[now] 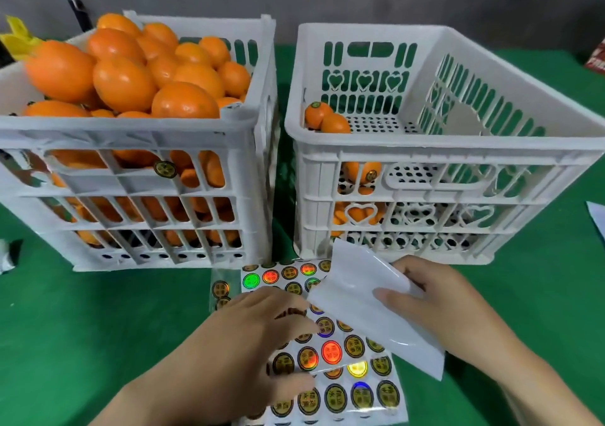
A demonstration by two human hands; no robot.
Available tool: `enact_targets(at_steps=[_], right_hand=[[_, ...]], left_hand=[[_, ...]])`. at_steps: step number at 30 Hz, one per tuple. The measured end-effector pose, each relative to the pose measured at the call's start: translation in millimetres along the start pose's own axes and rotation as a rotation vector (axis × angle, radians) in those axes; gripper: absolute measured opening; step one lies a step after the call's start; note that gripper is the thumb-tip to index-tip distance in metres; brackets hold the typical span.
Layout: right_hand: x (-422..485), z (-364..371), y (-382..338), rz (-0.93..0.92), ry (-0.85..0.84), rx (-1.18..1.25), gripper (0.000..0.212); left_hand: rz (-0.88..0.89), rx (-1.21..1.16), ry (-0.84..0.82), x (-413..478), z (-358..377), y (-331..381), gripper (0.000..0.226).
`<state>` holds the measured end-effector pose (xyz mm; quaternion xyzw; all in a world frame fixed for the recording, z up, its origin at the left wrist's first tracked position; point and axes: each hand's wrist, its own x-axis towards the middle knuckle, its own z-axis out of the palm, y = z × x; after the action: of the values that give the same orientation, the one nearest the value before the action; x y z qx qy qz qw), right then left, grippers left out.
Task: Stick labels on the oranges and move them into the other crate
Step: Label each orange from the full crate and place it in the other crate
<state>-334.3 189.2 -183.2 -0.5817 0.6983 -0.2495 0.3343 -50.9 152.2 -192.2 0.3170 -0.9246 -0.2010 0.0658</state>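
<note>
The left white crate [137, 127] is heaped with oranges [124, 81]. The right white crate [458, 150] holds a few labelled oranges [322, 116] at its left end. A sheet of shiny round labels [340, 360] lies on the green table in front of the crates. My left hand [258, 337] rests on the sheet, fingers bent, fingertips at a label near the sheet's middle. My right hand [435, 298] pinches the sheet's white backing [363, 298], folded up and over to the right.
The green table [98, 311] has room to the left and right of the sheet. A loose label sticks on the left crate's front wall [165, 169]. Yellow paper [18, 37] lies at the far left, a red packet [597, 58] at the far right.
</note>
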Motion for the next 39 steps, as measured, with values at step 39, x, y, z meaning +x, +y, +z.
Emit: enact_targets(at_steps=[39], right_hand=[[0, -10, -6, 0.042, 0.002, 0.35, 0.006]], left_hand=[[-0.286, -0.305, 0.633, 17, 6, -9, 0.027]])
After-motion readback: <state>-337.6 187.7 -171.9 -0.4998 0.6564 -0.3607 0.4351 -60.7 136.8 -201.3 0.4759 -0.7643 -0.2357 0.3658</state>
